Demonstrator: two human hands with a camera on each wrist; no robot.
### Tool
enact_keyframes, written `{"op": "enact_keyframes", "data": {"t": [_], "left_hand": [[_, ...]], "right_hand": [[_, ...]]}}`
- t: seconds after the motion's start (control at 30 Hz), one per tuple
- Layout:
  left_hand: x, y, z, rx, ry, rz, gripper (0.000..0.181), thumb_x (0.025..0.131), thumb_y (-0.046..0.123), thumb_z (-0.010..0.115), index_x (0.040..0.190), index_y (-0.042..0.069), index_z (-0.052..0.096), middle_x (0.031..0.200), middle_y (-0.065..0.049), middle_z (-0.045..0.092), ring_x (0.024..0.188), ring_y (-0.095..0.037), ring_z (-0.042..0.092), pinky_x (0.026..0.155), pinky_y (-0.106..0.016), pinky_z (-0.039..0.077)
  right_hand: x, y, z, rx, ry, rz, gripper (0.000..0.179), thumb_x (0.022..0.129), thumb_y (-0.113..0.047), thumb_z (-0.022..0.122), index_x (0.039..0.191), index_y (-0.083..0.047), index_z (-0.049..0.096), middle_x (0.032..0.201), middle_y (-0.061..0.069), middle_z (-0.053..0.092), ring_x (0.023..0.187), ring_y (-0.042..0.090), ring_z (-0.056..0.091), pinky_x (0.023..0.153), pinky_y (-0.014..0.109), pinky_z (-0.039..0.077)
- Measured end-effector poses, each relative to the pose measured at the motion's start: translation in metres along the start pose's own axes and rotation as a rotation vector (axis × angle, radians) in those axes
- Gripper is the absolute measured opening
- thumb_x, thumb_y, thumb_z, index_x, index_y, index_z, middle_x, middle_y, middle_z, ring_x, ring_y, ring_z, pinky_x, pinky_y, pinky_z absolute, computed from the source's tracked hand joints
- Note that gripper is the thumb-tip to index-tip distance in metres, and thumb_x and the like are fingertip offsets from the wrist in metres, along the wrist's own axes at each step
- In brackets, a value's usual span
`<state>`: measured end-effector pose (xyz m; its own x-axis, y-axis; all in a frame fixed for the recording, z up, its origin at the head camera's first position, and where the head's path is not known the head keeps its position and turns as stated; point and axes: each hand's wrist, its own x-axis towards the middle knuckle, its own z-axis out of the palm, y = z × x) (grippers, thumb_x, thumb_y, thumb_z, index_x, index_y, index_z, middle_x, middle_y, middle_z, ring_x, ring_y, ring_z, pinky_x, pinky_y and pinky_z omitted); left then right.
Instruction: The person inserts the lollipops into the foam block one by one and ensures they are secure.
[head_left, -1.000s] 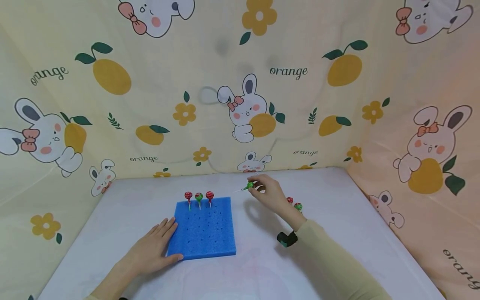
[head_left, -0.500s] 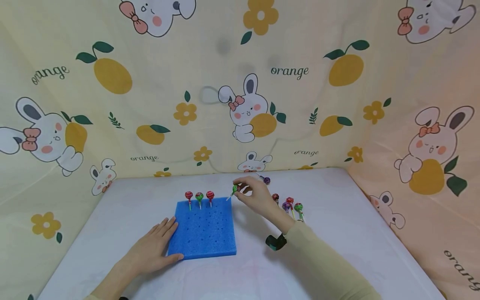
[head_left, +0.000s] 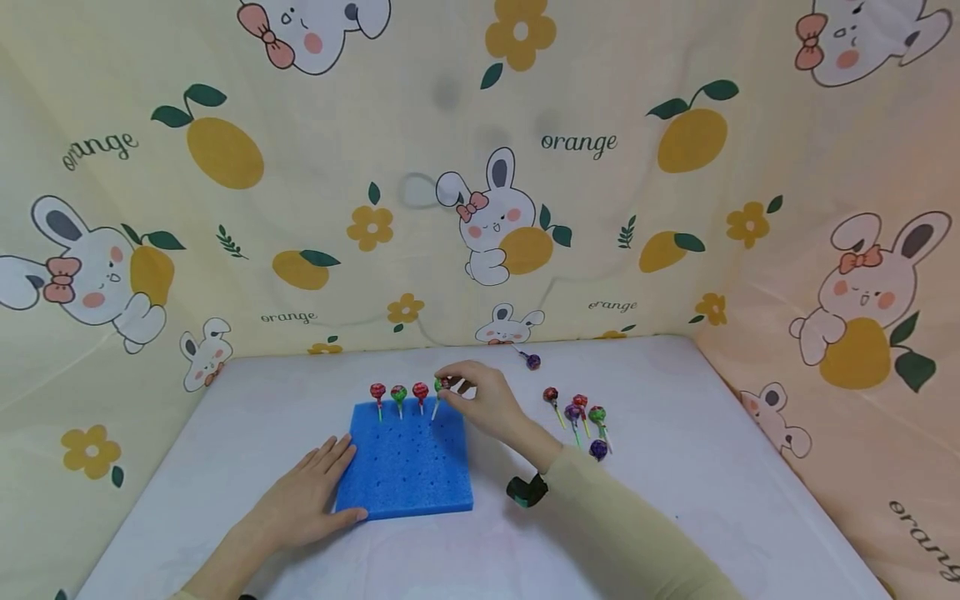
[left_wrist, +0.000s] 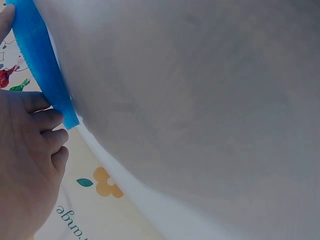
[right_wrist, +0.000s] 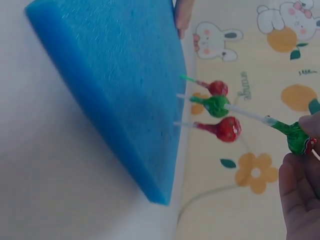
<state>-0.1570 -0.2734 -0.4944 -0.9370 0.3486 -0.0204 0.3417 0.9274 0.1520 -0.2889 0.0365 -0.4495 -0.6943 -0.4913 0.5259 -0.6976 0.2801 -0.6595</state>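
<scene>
A blue foam block (head_left: 408, 467) with rows of small holes lies on the table. Along its back edge a red lollipop (head_left: 377, 391), a green lollipop (head_left: 399, 392) and another red lollipop (head_left: 421, 390) stand upright, sticks in the foam. My right hand (head_left: 487, 404) pinches a green-wrapped lollipop (right_wrist: 297, 140) by its head, right of that row; its white stick points down toward the foam in the head view. My left hand (head_left: 303, 492) rests with extended fingers against the block's left side, thumb at the front left corner. In the left wrist view those fingers touch the foam edge.
Right of the block lie several loose lollipops, among them a green one (head_left: 597, 414), a red one (head_left: 580, 402) and a dark purple one (head_left: 597, 450). Another purple lollipop (head_left: 533, 362) lies near the table's back edge. A patterned cloth (head_left: 585, 200) rises behind and at both sides.
My right hand has moved left with the green lollipop, from beside the block to over its back edge, and the stick has tilted from nearly level to steep. The left hand has stayed put.
</scene>
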Motion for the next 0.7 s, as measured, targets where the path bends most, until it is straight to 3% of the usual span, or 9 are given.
{"op": "enact_keyframes", "data": {"t": [0.27, 0.7], "left_hand": [[0.0, -0.001, 0.003, 0.005, 0.011, 0.006, 0.108, 0.088, 0.079, 0.058, 0.157, -0.003, 0.041, 0.165, -0.022, 0.035, 0.153, -0.045, 0.03, 0.121, -0.062, 0.031], [-0.001, -0.002, 0.003, -0.003, 0.018, 0.015, 0.108, 0.089, 0.08, 0.056, 0.157, -0.002, 0.041, 0.165, -0.022, 0.035, 0.152, -0.045, 0.031, 0.121, -0.062, 0.032]], "right_hand": [[0.006, -0.008, 0.017, 0.041, -0.03, -0.001, 0.025, 0.097, -0.011, 0.075, 0.122, -0.007, 0.074, 0.115, 0.006, 0.074, 0.1, 0.018, 0.069, 0.081, 0.034, 0.063], [0.013, -0.015, 0.046, 0.062, -0.084, 0.048, 0.028, 0.101, -0.017, 0.071, 0.127, -0.008, 0.073, 0.121, 0.002, 0.073, 0.102, 0.014, 0.067, 0.085, 0.027, 0.06]]}}
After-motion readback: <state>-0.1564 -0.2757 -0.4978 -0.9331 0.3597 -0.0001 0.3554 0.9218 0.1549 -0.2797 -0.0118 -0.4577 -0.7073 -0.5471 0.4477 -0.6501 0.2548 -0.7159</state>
